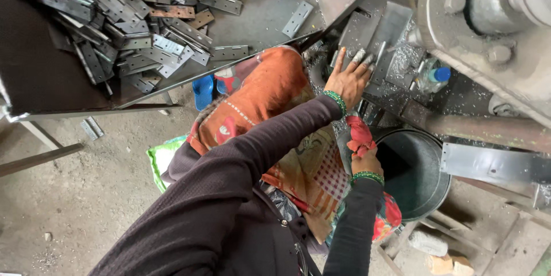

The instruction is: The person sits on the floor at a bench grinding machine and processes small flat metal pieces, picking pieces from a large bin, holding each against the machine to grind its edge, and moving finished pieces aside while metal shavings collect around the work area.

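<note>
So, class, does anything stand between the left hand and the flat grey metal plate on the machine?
Nothing visible: the left hand rests directly on the flat grey metal plate. The right hand, holding a red cloth, is lower down.

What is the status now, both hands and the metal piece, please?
Left hand flat on grey metal piece at the press. Right hand gripping red cloth by the round bin. Hinge plates piled on tray, apart.

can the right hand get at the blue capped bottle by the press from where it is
Probably not straight away: the right hand grips a red cloth low beside the bucket, and the bottle sits above, beyond a dark metal bar.
</note>
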Demonstrator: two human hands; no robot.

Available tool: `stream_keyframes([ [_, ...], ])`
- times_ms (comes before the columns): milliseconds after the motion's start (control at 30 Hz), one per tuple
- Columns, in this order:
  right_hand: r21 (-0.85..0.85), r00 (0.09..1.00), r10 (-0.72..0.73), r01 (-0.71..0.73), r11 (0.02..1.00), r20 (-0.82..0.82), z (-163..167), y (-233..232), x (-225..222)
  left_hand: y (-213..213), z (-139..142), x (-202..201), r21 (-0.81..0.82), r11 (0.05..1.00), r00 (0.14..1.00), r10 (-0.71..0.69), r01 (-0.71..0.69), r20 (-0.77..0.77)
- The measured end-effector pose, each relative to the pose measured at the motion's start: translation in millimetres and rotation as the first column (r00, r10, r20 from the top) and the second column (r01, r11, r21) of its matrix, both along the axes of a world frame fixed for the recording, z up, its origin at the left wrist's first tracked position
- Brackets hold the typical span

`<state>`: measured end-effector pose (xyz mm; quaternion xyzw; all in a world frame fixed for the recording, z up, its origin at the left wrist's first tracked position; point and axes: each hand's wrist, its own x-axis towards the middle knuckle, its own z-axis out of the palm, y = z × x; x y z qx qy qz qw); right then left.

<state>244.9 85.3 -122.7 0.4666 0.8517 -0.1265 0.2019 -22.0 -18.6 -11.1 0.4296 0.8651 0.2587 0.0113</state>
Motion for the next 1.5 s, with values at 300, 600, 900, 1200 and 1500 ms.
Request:
stream_keyframes([
  [300, 0.09, 0.95, 0.168, -0.149, 0.985, -0.263, -12, -16, 1, 5, 2, 1, -0.137, 0.99, 0.997, -0.03, 0.02, -0.072],
  [600, -0.007, 0.997, 0.068, -0.068, 0.998, 0.028, 5, 4, 7, -5, 2, 3, -0.084, 0.996, 0.995, -0.023, 0.015, -0.094],
  [900, -0.03, 0.968, -0.033, 0.027, 0.999, -0.25, -10, -8, 0, -7, 1, 2, 0.012, 1.0, 0.998, -0.016, 0.015, 0.054],
  [1200, -0.006, 1.0, 0.02, -0.02, 1.0, -0.003, -7, -6, -2, 0, -4, -4, -0.04, 0.999, 0.997, -0.014, 0.011, -0.074],
  [1500, 0.024, 0.973, -0.048, 0.055, 0.998, -0.226, -6, -11, -4, 19, -10, -17, -0.018, 1.0, 0.999, 0.008, -0.009, -0.034],
])
